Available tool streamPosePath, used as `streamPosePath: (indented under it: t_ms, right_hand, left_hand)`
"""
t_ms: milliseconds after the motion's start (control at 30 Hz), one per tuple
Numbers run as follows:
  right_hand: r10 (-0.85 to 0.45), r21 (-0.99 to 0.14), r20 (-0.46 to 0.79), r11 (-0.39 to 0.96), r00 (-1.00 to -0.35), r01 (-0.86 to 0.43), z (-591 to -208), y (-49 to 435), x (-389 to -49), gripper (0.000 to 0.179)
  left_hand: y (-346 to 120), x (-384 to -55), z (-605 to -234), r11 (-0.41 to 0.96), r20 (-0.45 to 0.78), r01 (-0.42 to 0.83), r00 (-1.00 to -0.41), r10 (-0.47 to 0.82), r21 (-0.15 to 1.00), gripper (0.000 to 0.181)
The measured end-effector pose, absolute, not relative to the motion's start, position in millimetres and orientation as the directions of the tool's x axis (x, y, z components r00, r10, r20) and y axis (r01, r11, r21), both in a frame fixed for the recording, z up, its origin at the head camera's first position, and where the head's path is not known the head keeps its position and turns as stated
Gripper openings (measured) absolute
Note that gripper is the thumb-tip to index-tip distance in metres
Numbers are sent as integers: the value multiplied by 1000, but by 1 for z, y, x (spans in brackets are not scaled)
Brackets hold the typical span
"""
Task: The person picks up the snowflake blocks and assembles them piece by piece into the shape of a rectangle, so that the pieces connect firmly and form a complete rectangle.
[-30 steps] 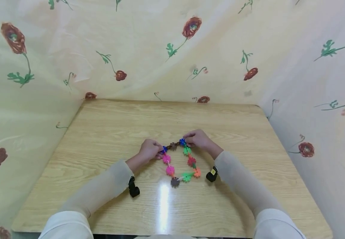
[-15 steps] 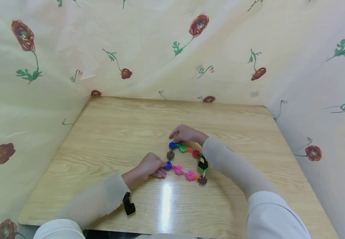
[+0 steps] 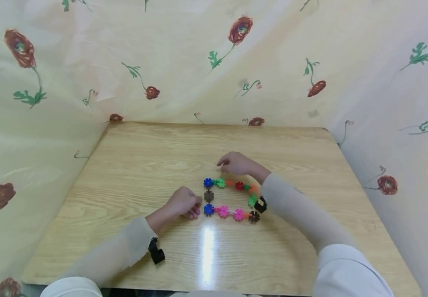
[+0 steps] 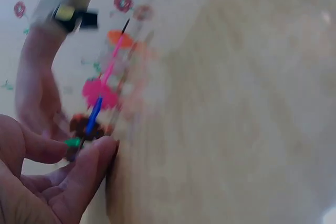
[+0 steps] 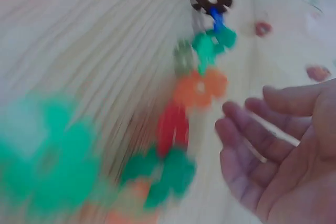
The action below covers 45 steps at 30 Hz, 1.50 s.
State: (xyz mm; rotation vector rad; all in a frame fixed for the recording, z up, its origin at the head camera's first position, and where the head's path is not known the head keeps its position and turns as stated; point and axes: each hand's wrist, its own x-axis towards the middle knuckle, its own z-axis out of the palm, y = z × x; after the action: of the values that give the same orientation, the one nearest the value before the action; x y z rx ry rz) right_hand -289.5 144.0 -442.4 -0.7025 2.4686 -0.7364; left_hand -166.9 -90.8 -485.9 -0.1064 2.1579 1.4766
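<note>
A closed ring of flower-shaped interlocking discs (image 3: pixel 223 211) lies on the table, in blue, brown, pink, green, red and orange. My left hand (image 3: pixel 183 202) rests on the table beside the ring's left side, near a blue disc (image 3: pixel 208 209) and a brown disc (image 3: pixel 208 196). In the left wrist view its thumb and fingers are loosely bent, with a gap between the tips. Above the ring's far side hovers my right hand (image 3: pixel 236 163), apart from the discs. The right wrist view shows its fingers relaxed and holding nothing, next to an orange disc (image 5: pixel 202 87).
The wooden table (image 3: pixel 154 152) is bounded at the back and sides by a flower-printed cloth (image 3: pixel 184 62). A black wrist camera (image 3: pixel 260 204) on the right arm overlaps the ring's right edge. Another wrist camera (image 3: pixel 156 251) hangs at the left sleeve.
The ring has turned so its blue-brown-blue side faces left. Both hands have let go of the blue discs; the right hand has moved back and slightly right, the left slightly left.
</note>
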Motion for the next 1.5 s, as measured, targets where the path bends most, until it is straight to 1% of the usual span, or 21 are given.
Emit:
streamPosePath:
  t_ms: [33,133,233,300,433,533,600,700,833,1267,1500]
  right_hand:
    - [-574,-582,-273,738,-772,-343,-440,155,-285,32]
    - [-518,-561,-290,773,-805,-296,-436,188,-270,31]
    - [-463,-574,-314,788,-829,-223,-443,212,-253,30]
    - [-426,-601,-318,782,-847,-168,-449,219,-244,31]
    - [-405,-611,-264,772,-875,-173,-461,211,-233,43]
    - [-405,-559,-218,797,-888,-227,-468,197,-229,51]
    - [-404,-525,-203,814,-892,-249,-471,189,-227,49]
    - [-404,-493,-185,827,-896,-271,-474,182,-226,42]
    - [-404,-506,-167,818,-899,-274,-476,180,-227,34]
    - [-408,-557,-145,786,-901,-266,-482,186,-227,35]
    - [-404,-562,-152,786,-902,-257,-482,186,-228,40]
  left_hand:
    - [-93,-172,-485,418,-432,-321,-879,204,850,30]
    - [-97,-189,-483,418,-393,-299,-906,159,858,24]
    - [-96,-206,-483,386,-393,-315,-908,141,867,16]
    - [-94,-216,-483,377,-400,-324,-905,142,868,17]
    - [-88,-229,-482,398,-401,-319,-905,140,860,21]
    - [-85,-235,-481,410,-404,-314,-902,151,856,20]
    - [-85,-236,-480,407,-416,-323,-895,164,854,17]
    - [-84,-237,-479,403,-434,-334,-881,187,852,16]
    - [-82,-238,-480,390,-443,-345,-875,196,854,16]
    - [-74,-240,-483,406,-438,-329,-873,214,853,15]
    - [-69,-239,-482,367,-437,-338,-870,228,866,15]
